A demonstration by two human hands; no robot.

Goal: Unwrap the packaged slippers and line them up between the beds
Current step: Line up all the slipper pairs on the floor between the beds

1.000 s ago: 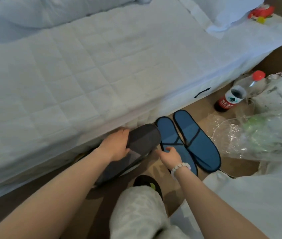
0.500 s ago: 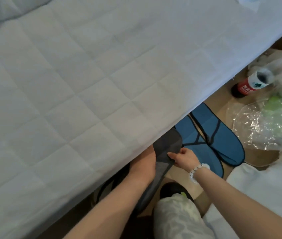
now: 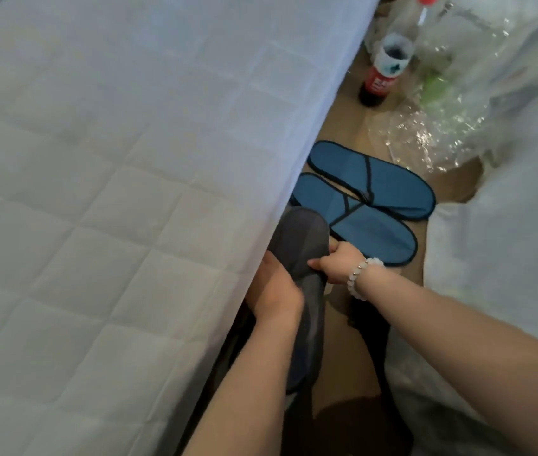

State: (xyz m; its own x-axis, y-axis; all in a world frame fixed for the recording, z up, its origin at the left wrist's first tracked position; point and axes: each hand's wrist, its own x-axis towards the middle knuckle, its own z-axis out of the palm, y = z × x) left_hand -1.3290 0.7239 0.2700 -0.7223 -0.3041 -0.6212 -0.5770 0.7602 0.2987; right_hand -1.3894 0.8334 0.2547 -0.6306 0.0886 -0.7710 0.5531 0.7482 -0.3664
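Two flat blue slippers (image 3: 373, 189) lie side by side on the brown floor between the beds, their toes partly under the left bed's edge. A dark grey slipper (image 3: 297, 245) lies just nearer to me, along the left bed. My left hand (image 3: 277, 291) grips its left side, partly hidden under the mattress edge. My right hand (image 3: 336, 264), with a bead bracelet on the wrist, pinches its right edge.
The quilted white mattress (image 3: 113, 192) fills the left side. A second white bed (image 3: 508, 258) is at the right. A red-labelled bottle (image 3: 383, 70) and crumpled clear plastic wrapping (image 3: 435, 126) lie on the floor beyond the slippers.
The view has swung over the left bed, which now hides more of the floor. Both hands stay on the grey slipper, and the right hand has closed on its edge.
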